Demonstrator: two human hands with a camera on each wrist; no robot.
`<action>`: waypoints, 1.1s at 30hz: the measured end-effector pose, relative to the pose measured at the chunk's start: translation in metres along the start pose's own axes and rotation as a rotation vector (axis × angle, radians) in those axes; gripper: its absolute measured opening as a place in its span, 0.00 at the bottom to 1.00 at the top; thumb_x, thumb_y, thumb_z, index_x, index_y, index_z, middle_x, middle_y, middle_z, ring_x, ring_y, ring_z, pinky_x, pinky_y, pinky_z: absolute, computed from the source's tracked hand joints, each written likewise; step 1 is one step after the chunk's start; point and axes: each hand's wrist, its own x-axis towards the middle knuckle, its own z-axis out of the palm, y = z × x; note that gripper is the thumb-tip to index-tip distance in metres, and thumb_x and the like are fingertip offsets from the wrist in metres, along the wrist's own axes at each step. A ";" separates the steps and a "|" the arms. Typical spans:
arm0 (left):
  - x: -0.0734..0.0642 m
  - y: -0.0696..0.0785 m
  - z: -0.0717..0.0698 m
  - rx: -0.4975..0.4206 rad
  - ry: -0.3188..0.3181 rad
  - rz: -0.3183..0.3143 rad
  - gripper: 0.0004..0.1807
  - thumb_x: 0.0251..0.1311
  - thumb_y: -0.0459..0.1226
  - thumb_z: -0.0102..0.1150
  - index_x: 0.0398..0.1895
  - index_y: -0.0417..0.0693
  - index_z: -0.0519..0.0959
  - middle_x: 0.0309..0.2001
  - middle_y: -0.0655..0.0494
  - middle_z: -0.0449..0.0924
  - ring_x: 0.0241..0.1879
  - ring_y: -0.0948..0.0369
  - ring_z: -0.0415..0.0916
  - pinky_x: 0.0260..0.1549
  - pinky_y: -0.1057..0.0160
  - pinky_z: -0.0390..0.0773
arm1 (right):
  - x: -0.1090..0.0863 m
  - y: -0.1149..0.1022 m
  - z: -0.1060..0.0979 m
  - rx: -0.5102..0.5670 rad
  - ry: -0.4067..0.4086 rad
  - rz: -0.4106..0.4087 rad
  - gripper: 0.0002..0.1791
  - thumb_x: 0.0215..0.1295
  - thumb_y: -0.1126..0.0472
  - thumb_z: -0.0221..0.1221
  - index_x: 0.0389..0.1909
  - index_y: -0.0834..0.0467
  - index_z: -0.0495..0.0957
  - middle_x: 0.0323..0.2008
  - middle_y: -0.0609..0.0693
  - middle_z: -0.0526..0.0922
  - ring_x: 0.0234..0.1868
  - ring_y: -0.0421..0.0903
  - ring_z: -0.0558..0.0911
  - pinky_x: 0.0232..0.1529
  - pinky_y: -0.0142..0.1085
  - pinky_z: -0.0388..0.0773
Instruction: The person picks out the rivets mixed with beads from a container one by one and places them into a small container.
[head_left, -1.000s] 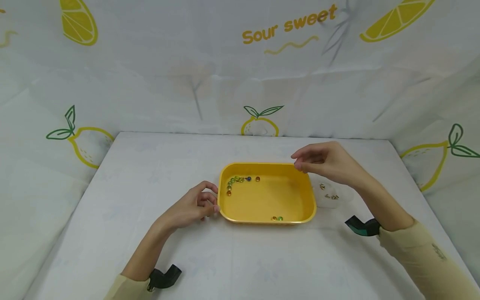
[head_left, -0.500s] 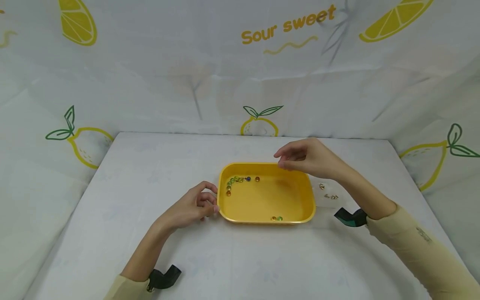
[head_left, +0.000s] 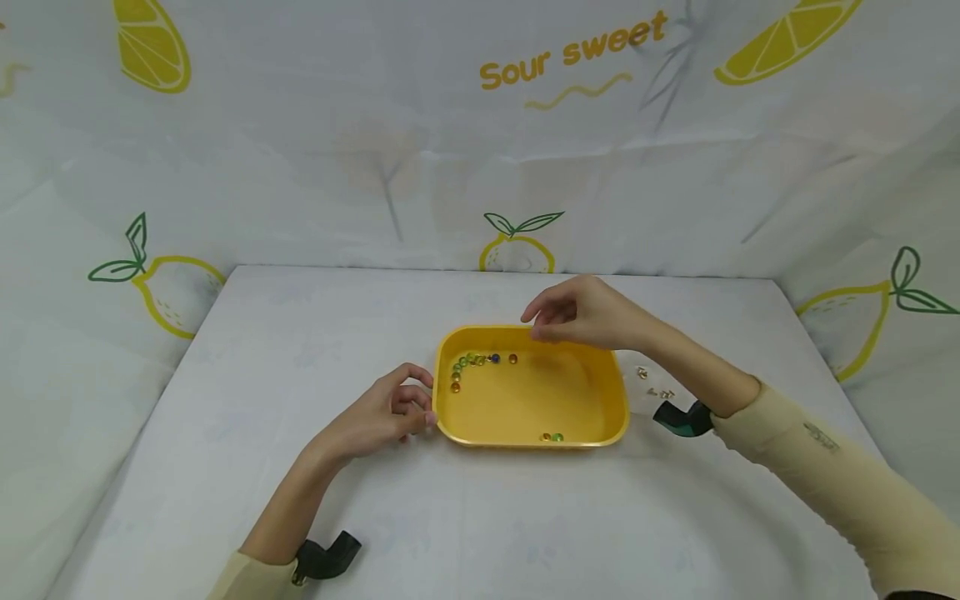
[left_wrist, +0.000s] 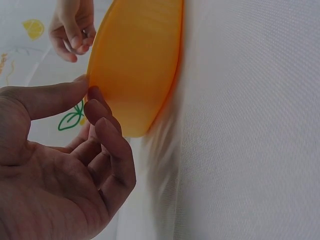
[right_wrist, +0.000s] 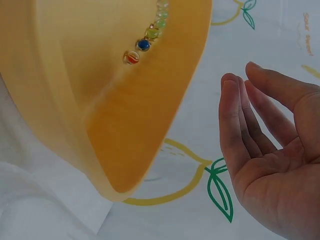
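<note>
A yellow tray (head_left: 540,392) sits in the middle of the table. My left hand (head_left: 386,412) is at its left end, and the left wrist view has thumb and fingertips right at the rim, fingers loosely bent. Over the tray's back edge hovers my right hand (head_left: 581,312). In the right wrist view that hand (right_wrist: 270,145) has thumb and fingers bent and apart, nothing between them. Several small glass marbles line the tray's back left corner, among them a blue marble (right_wrist: 143,44) and a red-swirled marble (right_wrist: 132,57). A green marble (head_left: 558,437) lies by the front wall.
Right of the tray, several small gold-coloured pieces (head_left: 666,394) lie on something clear, partly covered by my right forearm. The white-covered table (head_left: 480,517) ends at a lemon-printed cloth (head_left: 420,167) behind it.
My right hand has moved left along the tray's back edge, from its right corner to about the middle. My left hand has stayed at the left rim, and the marbles look unmoved.
</note>
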 end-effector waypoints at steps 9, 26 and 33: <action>0.000 -0.001 0.000 -0.006 -0.013 0.009 0.24 0.71 0.33 0.63 0.66 0.41 0.67 0.41 0.48 0.83 0.35 0.56 0.77 0.27 0.64 0.76 | 0.016 -0.003 0.012 -0.024 -0.072 -0.026 0.11 0.69 0.63 0.73 0.49 0.61 0.90 0.36 0.50 0.92 0.35 0.43 0.89 0.42 0.29 0.86; 0.000 -0.002 -0.001 -0.009 -0.021 0.012 0.25 0.71 0.34 0.64 0.65 0.40 0.66 0.40 0.50 0.82 0.36 0.55 0.78 0.27 0.64 0.77 | 0.040 -0.008 0.036 0.008 -0.202 -0.005 0.13 0.69 0.64 0.72 0.51 0.65 0.89 0.39 0.59 0.94 0.41 0.59 0.93 0.42 0.33 0.89; -0.001 -0.001 -0.002 -0.014 -0.032 0.009 0.24 0.72 0.34 0.64 0.65 0.40 0.66 0.42 0.45 0.83 0.34 0.56 0.76 0.27 0.64 0.76 | 0.045 -0.005 0.051 -0.037 -0.181 0.005 0.14 0.69 0.61 0.73 0.51 0.64 0.90 0.41 0.54 0.95 0.42 0.43 0.93 0.49 0.35 0.89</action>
